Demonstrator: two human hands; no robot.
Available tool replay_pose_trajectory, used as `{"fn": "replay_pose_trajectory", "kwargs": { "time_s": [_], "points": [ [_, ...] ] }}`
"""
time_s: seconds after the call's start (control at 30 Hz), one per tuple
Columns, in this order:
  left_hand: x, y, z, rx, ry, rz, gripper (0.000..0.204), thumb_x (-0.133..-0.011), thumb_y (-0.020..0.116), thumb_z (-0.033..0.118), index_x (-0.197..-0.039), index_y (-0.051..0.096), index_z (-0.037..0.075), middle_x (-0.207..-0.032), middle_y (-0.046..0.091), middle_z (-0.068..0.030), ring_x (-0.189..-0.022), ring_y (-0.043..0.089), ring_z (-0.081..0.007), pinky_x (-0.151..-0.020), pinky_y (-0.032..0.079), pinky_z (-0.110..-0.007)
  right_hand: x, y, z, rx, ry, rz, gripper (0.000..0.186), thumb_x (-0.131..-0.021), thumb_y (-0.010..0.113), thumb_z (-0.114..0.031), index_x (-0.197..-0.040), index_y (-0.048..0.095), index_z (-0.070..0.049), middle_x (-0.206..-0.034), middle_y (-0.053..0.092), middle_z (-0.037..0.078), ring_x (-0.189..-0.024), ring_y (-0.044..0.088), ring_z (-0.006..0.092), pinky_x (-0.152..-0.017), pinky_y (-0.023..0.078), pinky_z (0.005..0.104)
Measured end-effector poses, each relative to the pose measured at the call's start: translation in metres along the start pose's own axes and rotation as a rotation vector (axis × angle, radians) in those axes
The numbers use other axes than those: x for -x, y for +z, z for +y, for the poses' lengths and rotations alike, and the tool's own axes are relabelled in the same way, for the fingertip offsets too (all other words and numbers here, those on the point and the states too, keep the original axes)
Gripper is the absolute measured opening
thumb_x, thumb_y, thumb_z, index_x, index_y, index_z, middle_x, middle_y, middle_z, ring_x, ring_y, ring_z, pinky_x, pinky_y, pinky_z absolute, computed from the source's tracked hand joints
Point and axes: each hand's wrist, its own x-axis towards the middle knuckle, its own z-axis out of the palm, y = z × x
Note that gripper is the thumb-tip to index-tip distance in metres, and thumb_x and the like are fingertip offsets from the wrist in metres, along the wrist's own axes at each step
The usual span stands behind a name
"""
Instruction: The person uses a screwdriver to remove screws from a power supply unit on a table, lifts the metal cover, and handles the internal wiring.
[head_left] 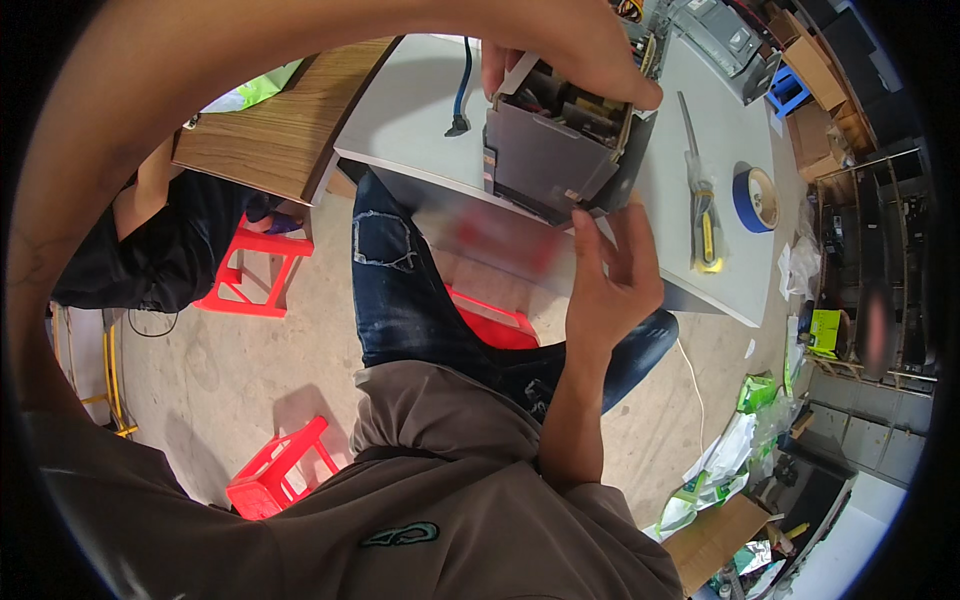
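Note:
A dark grey box-shaped electronic device (555,160) sits tilted at the near edge of the white table. Its top is open and shows parts packed inside. My left hand (585,55) reaches over from the far side and grips its upper rim, with fingers at the left corner and the thumb at the right. Low on the near right corner of the housing, my right hand (618,275) pinches the edge, thumb in front and fingers partly hidden behind. Right of the device lie a yellow-handled screwdriver (706,230) in clear wrapping and a roll of blue tape (755,200).
A black cable (458,124) lies left of the device on the white table (400,110). Another grey device (715,40) stands at the far right. A wooden table (280,130) adjoins at left, where another person sits. Red stools (280,470) stand on the floor.

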Motion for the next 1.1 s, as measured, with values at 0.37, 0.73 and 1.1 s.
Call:
{"fn": "replay_pose_trajectory", "kwargs": {
  "time_s": [0.37, 0.73, 1.1],
  "points": [
    [-0.001, -0.006, -0.004, -0.032, -0.059, -0.031, 0.066, -0.094, 0.050, 0.053, -0.104, 0.070, -0.009, -0.095, 0.071, -0.0248, -0.078, 0.073, -0.0324, -0.063, 0.060, -0.043, 0.006, 0.004, 0.006, -0.012, -0.007, 0.061, 0.050, -0.083, 0.073, 0.010, -0.131, 0.059, 0.009, -0.116, 0.071, 0.020, -0.107, 0.070, 0.0272, -0.087, 0.061, 0.0370],
    [0.005, -0.020, 0.016, -0.137, -0.134, 0.092, 0.069, -0.090, 0.052, 0.061, -0.110, 0.070, -0.004, -0.097, 0.068, -0.0194, -0.085, 0.069, -0.0284, -0.069, 0.055, -0.043, -0.001, 0.008, 0.002, 0.133, -0.046, 0.099, 0.040, -0.083, 0.074, 0.010, -0.122, 0.064, 0.009, -0.112, 0.072, 0.017, -0.099, 0.072, 0.0217, -0.083, 0.061, 0.0304],
    [-0.015, -0.026, 0.004, -0.108, -0.239, 0.292, 0.094, -0.072, 0.056, 0.079, -0.119, 0.066, -0.002, -0.091, 0.064, -0.0120, -0.084, 0.062, -0.0203, -0.055, 0.043, -0.029, -0.007, 0.002, 0.018, 0.086, -0.028, 0.172, 0.036, -0.078, 0.082, 0.000, -0.113, 0.071, 0.000, -0.104, 0.075, 0.014, -0.087, 0.074, 0.0213, -0.080, 0.056, 0.0293]
  ]
}}
